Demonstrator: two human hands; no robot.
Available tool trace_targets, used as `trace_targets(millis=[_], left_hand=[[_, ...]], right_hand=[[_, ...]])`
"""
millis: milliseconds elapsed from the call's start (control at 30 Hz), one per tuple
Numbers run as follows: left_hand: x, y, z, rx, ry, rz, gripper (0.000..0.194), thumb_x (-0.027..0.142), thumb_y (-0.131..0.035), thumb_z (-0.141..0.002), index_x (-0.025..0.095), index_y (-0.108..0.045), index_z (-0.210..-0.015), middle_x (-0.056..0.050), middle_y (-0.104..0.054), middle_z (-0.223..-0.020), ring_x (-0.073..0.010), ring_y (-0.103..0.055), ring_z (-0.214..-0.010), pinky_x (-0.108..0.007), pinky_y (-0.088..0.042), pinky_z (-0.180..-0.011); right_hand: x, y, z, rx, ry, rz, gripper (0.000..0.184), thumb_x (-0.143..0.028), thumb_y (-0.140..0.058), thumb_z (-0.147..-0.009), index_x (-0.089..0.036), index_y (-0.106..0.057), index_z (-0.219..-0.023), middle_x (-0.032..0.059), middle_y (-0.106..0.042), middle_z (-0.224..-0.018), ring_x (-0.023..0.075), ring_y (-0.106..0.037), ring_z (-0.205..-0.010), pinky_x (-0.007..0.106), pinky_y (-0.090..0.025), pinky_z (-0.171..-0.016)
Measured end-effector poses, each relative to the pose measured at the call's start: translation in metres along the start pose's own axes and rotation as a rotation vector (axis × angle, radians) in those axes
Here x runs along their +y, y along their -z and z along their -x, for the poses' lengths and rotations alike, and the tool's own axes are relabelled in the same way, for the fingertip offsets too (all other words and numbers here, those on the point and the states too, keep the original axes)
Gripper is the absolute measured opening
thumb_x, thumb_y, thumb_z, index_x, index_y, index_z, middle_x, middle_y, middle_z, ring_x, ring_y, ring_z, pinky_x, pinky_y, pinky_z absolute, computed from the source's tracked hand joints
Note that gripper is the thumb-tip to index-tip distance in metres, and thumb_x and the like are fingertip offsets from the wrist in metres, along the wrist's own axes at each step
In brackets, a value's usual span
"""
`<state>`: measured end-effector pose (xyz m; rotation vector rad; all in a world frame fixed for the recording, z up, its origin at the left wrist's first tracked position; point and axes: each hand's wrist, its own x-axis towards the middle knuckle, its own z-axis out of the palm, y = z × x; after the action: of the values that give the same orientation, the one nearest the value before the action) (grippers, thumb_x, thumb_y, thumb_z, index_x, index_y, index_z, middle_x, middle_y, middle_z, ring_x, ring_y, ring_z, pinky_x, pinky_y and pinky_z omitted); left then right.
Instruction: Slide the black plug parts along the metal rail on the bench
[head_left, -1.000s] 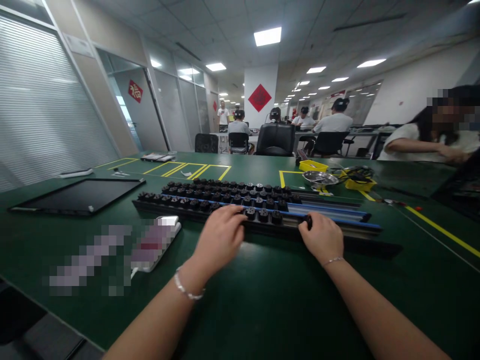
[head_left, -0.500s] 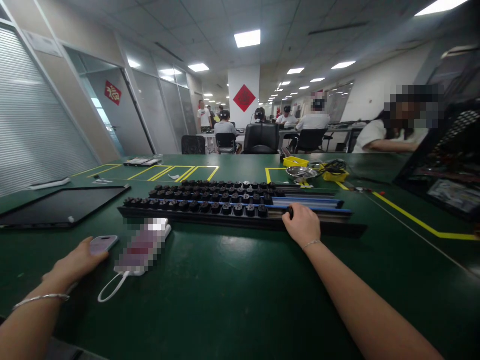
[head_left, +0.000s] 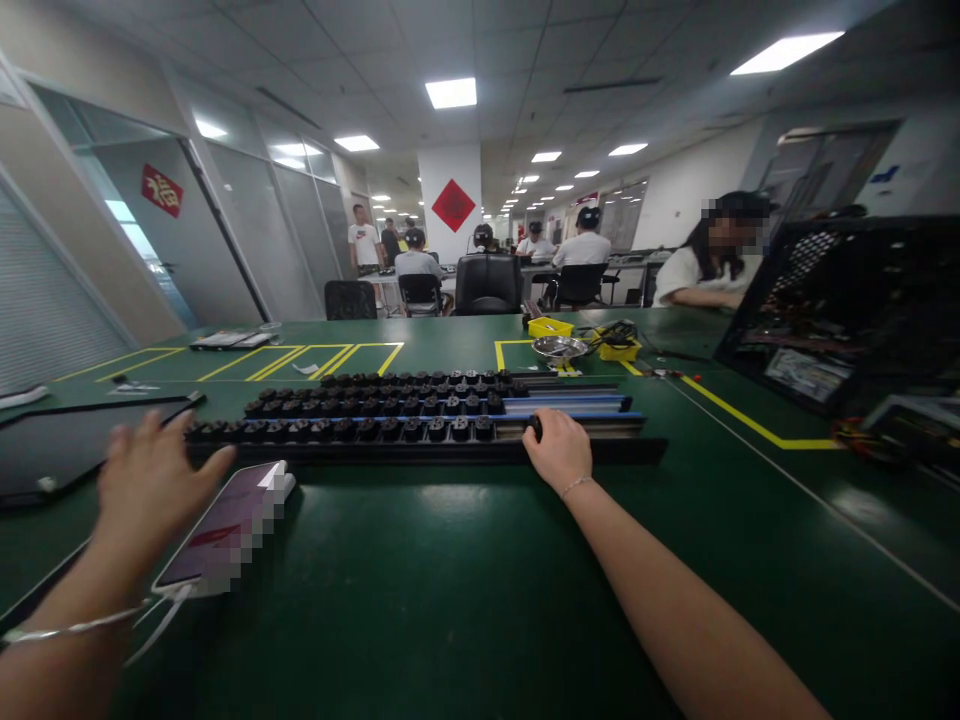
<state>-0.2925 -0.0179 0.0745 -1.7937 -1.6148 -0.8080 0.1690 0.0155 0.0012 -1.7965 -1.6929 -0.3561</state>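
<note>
My left hand (head_left: 154, 485) is raised over the left of the table, its fingers spread and nothing visible in it. Close beside its thumb lies a phone (head_left: 225, 525) with a white cable (head_left: 161, 625) at its lower end. My right hand (head_left: 561, 450) is curled around a small black round part (head_left: 535, 428) at the front rail, just right of the last part in the row. Several rows of similar black round parts (head_left: 367, 430) sit along the long dark rails (head_left: 435, 455). Their right ends show bare metal channels with blue strips (head_left: 577, 417).
A dark flat panel (head_left: 45, 450) lies at the left on the green table (head_left: 450, 600). Behind the rails stand a metal bowl (head_left: 559, 348) and yellow trays (head_left: 551, 328). An open computer case (head_left: 795, 310) is at the right, with a co-worker (head_left: 705, 260) behind it.
My left hand has let go of the pale phone-like object, which no longer shows, and has lifted with its fingers spread. My right hand stays at the rail. The view has shifted right.
</note>
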Motion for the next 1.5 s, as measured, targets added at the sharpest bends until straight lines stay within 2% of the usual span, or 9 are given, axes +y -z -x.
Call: trace_targets(millis=[67,167,233,300,400,500,933,1167,1500], left_hand=[[0.090,-0.005,-0.011,-0.035,-0.053,0.092,0.049,0.040,-0.041,-0.085,0.008,-0.048,-0.122,-0.018,-0.042,-0.138,-0.0344,-0.029,-0.134,-0.056,-0.032,-0.104],[0.221,-0.030,-0.003,-0.189,-0.387,0.308,0.043,0.027,-0.039,-0.087,0.016,-0.045,-0.128,-0.010,-0.039,-0.144,-0.0222,-0.026,-0.136,-0.044,-0.029,-0.111],[0.281,-0.052,0.010,-0.281,-0.494,0.351,0.047,0.026,-0.041,-0.086,0.018,-0.043,-0.131,-0.008,-0.038,-0.145,-0.0219,-0.025,-0.137,-0.044,-0.026,-0.112],[0.313,-0.071,0.022,-0.335,-0.497,0.364,0.052,0.028,-0.043,-0.085,0.017,-0.039,-0.135,-0.009,-0.041,-0.143,-0.0235,-0.029,-0.136,-0.046,-0.025,-0.112],[0.323,-0.088,0.031,-0.327,-0.440,0.370,0.053,0.029,-0.042,-0.085,0.016,-0.038,-0.136,-0.010,-0.047,-0.139,-0.0254,-0.031,-0.134,-0.051,-0.017,-0.113],[0.320,-0.090,0.033,-0.320,-0.436,0.375,0.052,0.027,-0.041,-0.085,0.016,-0.038,-0.136,-0.010,-0.047,-0.139,-0.0252,-0.032,-0.134,-0.049,-0.015,-0.114],[0.329,-0.094,0.043,-0.316,-0.419,0.412,0.060,0.017,-0.039,-0.080,0.005,-0.031,-0.138,-0.017,-0.037,-0.144,-0.0282,-0.022,-0.138,-0.046,-0.024,-0.112],[0.331,-0.090,0.038,-0.326,-0.377,0.489,0.057,0.017,-0.046,-0.076,0.010,-0.039,-0.132,-0.015,-0.049,-0.132,-0.0262,-0.040,-0.125,-0.046,-0.030,-0.108],[0.329,-0.087,0.033,-0.358,-0.351,0.540,0.055,0.016,-0.047,-0.074,0.014,-0.042,-0.128,-0.009,-0.053,-0.124,-0.0240,-0.044,-0.117,-0.043,-0.031,-0.107]], right_hand=[[0.001,0.001,0.000,-0.004,0.005,-0.015,0.021,-0.031,-0.046,-0.082,-0.018,-0.059,-0.091,0.0069,-0.063,-0.091,0.0196,-0.053,-0.090,0.030,-0.033,-0.080],[0.000,0.001,0.000,-0.007,0.007,-0.017,0.023,-0.034,-0.047,-0.083,-0.018,-0.060,-0.093,0.0070,-0.064,-0.092,0.0195,-0.053,-0.092,0.030,-0.034,-0.080],[-0.001,0.002,0.000,-0.002,-0.006,-0.011,0.022,-0.034,-0.047,-0.083,-0.019,-0.060,-0.092,0.0067,-0.065,-0.091,0.0193,-0.053,-0.091,0.030,-0.034,-0.079],[-0.001,0.002,0.000,0.007,-0.025,-0.007,0.020,-0.033,-0.048,-0.082,-0.019,-0.060,-0.091,0.0062,-0.065,-0.089,0.0191,-0.054,-0.089,0.030,-0.034,-0.078],[-0.002,0.001,0.001,0.012,-0.027,-0.015,0.018,-0.032,-0.048,-0.082,-0.020,-0.060,-0.090,0.0056,-0.065,-0.089,0.0190,-0.054,-0.089,0.030,-0.035,-0.079],[-0.002,0.000,0.001,0.016,-0.033,-0.021,0.018,-0.031,-0.048,-0.082,-0.020,-0.059,-0.089,0.0057,-0.065,-0.088,0.0193,-0.054,-0.089,0.030,-0.035,-0.081],[0.001,0.000,-0.001,-0.030,-0.041,-0.023,0.015,-0.027,-0.048,-0.080,-0.019,-0.058,-0.088,0.0068,-0.065,-0.088,0.0204,-0.055,-0.093,0.030,-0.036,-0.084],[0.004,-0.001,0.002,0.032,-0.007,0.039,0.016,-0.028,-0.050,-0.080,-0.019,-0.059,-0.090,0.0072,-0.066,-0.092,0.0235,-0.054,-0.101,0.036,-0.034,-0.092],[0.007,-0.005,0.003,0.038,-0.024,0.055,0.013,-0.027,-0.050,-0.079,-0.020,-0.059,-0.087,0.0068,-0.067,-0.090,0.0250,-0.056,-0.101,0.035,-0.036,-0.091]])
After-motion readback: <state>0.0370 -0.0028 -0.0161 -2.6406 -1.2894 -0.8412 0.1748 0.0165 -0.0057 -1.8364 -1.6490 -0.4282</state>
